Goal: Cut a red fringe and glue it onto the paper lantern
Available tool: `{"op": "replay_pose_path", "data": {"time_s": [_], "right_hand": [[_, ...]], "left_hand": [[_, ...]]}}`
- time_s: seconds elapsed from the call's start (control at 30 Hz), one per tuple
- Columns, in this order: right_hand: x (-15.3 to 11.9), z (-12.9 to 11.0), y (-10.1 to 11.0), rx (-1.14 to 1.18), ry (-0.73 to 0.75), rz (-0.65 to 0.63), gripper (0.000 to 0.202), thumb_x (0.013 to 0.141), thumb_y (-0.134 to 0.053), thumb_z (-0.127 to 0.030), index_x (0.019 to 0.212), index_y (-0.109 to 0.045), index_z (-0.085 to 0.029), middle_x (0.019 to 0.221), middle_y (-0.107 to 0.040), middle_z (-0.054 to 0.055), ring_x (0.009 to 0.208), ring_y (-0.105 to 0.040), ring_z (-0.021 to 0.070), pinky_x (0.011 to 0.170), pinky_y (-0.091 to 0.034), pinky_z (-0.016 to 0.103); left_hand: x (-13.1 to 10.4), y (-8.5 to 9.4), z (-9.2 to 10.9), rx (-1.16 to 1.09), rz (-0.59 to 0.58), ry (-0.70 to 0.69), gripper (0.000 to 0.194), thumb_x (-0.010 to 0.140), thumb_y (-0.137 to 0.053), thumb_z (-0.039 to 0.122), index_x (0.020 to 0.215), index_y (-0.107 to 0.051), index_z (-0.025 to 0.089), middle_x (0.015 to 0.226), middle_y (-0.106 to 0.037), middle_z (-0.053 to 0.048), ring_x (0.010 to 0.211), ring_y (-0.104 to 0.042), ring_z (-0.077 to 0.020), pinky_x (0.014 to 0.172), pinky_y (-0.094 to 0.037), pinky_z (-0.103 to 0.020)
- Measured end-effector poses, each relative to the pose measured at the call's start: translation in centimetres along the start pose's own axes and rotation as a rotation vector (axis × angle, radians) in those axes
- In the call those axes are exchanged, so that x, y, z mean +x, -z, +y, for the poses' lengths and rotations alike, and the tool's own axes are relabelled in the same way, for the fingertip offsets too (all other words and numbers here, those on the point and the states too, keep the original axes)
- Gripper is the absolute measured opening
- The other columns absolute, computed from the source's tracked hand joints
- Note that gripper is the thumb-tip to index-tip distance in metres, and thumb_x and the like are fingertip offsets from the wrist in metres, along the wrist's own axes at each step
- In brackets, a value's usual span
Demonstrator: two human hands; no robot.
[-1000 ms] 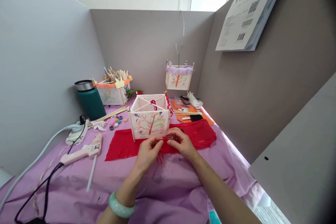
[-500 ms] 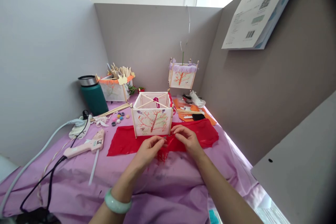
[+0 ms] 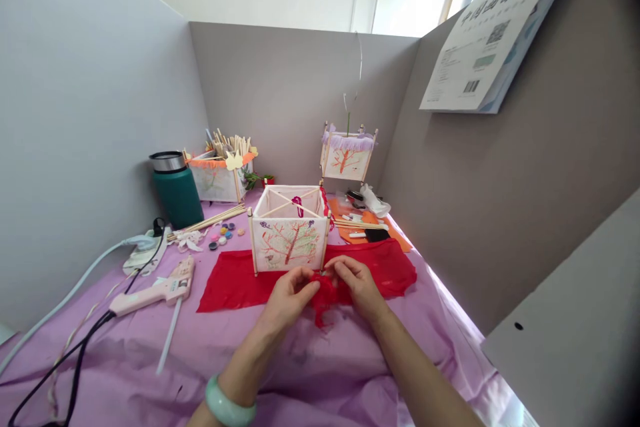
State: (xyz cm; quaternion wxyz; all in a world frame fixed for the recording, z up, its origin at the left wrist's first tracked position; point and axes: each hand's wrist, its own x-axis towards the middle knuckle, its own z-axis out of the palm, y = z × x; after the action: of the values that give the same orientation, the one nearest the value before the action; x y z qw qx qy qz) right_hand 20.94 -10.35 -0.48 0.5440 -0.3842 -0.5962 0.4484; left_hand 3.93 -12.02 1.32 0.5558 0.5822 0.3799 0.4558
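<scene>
My left hand is closed in a pinch, its thumb and fingertips on the left of a bunched red fringe. Opposite it, my right hand pinches the same fringe from the right; the fingertips partly hide the threads. The fringe hangs from a strip of red cloth lying flat on the table. Standing on that cloth, just beyond my fingers, is a white lantern frame with thin sticks at its corners and a painted tree on its front. Sticks cross over its open top.
At the left lie a pink glue gun with its cord and a power strip. A green bottle stands behind them, beside a stick-filled box. Another lantern hangs at the back right. Partitions enclose the table.
The red fringe is gathered up more between my fingers and has shifted right. Both hands have come closer together. The view has tilted up slightly.
</scene>
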Motion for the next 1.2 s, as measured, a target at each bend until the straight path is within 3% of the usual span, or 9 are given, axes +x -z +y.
{"op": "replay_pose_path", "data": {"time_s": [0.07,0.17,0.33,0.53,0.77,0.93,1.2], "right_hand": [[0.1,0.2,0.0,0.031,-0.039,-0.014,0.035,0.082,-0.053,-0.051,0.084,-0.065,-0.019,0.069,-0.062,0.002,0.057,-0.051,0.0120,0.056,-0.042,0.024],[0.0,0.4,0.0,0.097,-0.054,-0.132,0.043,0.084,-0.047,-0.056,0.092,-0.065,-0.018,0.067,-0.060,0.002,0.057,-0.051,0.0121,0.055,-0.041,0.024],[-0.4,0.0,-0.2,0.128,-0.088,-0.243,0.036,0.075,-0.065,-0.046,0.099,-0.062,-0.019,0.086,-0.064,0.002,0.067,-0.055,0.0111,0.062,-0.042,0.023],[-0.4,-0.1,-0.4,0.159,-0.138,-0.130,0.023,0.072,-0.069,-0.038,0.076,-0.061,-0.017,0.065,-0.059,-0.003,0.057,-0.051,0.0089,0.058,-0.039,0.022],[-0.3,0.0,-0.1,0.160,-0.090,-0.070,0.021,0.075,-0.066,-0.037,0.075,-0.061,-0.016,0.066,-0.057,-0.003,0.060,-0.048,0.0091,0.060,-0.038,0.022],[-0.3,0.2,-0.1,0.156,-0.080,-0.075,0.021,0.076,-0.065,-0.037,0.075,-0.061,-0.016,0.065,-0.056,-0.002,0.060,-0.048,0.0099,0.060,-0.037,0.023],[-0.3,0.1,0.0,0.184,-0.045,-0.099,0.018,0.078,-0.063,-0.034,0.075,-0.062,-0.016,0.070,-0.059,0.000,0.060,-0.049,0.0107,0.061,-0.038,0.024]], "left_hand": [[-0.3,0.6,-0.1,-0.163,-0.029,0.060,0.031,0.068,-0.068,0.041,0.081,-0.055,0.016,0.076,-0.063,-0.003,0.066,-0.058,-0.0134,0.062,-0.044,-0.025],[-0.7,1.1,-0.2,-0.297,-0.027,0.104,0.031,0.069,-0.070,0.039,0.084,-0.054,0.016,0.079,-0.064,-0.003,0.067,-0.060,-0.0134,0.062,-0.046,-0.025],[-0.9,1.0,0.0,-0.374,-0.020,0.112,0.028,0.070,-0.071,0.033,0.083,-0.054,0.015,0.076,-0.064,-0.001,0.064,-0.060,-0.0111,0.061,-0.047,-0.024],[-1.0,1.0,-0.2,-0.431,0.015,0.124,0.029,0.067,-0.074,0.031,0.081,-0.055,0.014,0.078,-0.064,-0.002,0.063,-0.059,-0.0107,0.060,-0.048,-0.024],[-0.9,1.2,-0.4,-0.532,0.073,0.165,0.029,0.065,-0.075,0.028,0.084,-0.057,0.014,0.078,-0.066,-0.002,0.064,-0.061,-0.0117,0.062,-0.049,-0.025],[-0.7,1.4,0.2,-0.484,0.047,0.227,0.030,0.063,-0.076,0.030,0.081,-0.060,0.013,0.066,-0.064,0.000,0.056,-0.058,-0.0101,0.056,-0.045,-0.021],[-0.6,2.2,1.9,-0.195,0.045,0.195,0.030,0.062,-0.075,0.037,0.076,-0.064,0.013,0.069,-0.066,-0.001,0.058,-0.057,-0.0097,0.058,-0.042,-0.020]]}}
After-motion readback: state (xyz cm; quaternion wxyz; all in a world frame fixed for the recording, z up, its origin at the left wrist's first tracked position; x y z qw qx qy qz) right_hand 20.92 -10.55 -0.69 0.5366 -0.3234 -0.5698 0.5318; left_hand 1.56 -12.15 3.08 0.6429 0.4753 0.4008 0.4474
